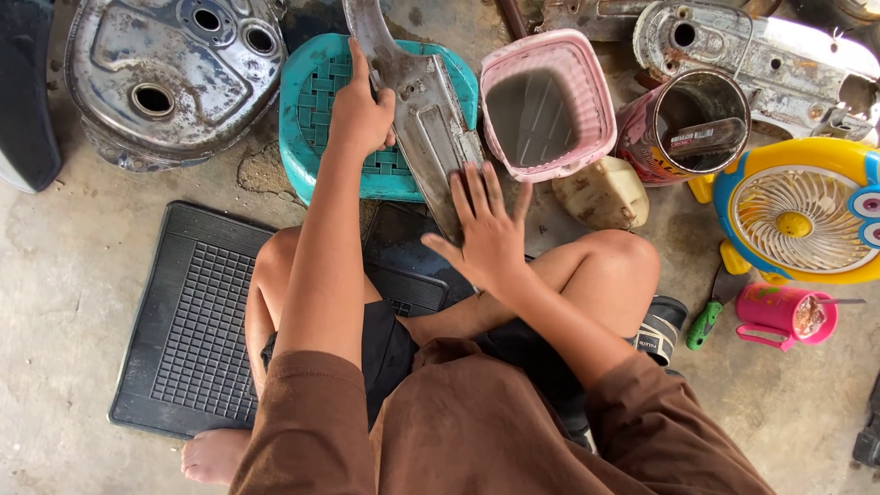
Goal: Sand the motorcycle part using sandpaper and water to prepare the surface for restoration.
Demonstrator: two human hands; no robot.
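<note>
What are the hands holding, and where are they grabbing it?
The left hand grips the long grey metal panel at its narrow upper part, over the teal stool. The right hand lies flat and open on the panel's lower end, pressing, not gripping.

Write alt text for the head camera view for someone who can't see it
Seen from above, a person sitting cross-legged on a concrete floor grips a worn grey metal panel with the left hand and presses the flat right hand on its lower end, over a teal plastic stool. Around them lie a black rubber mat, a pink basket and a yellow fan.
</note>
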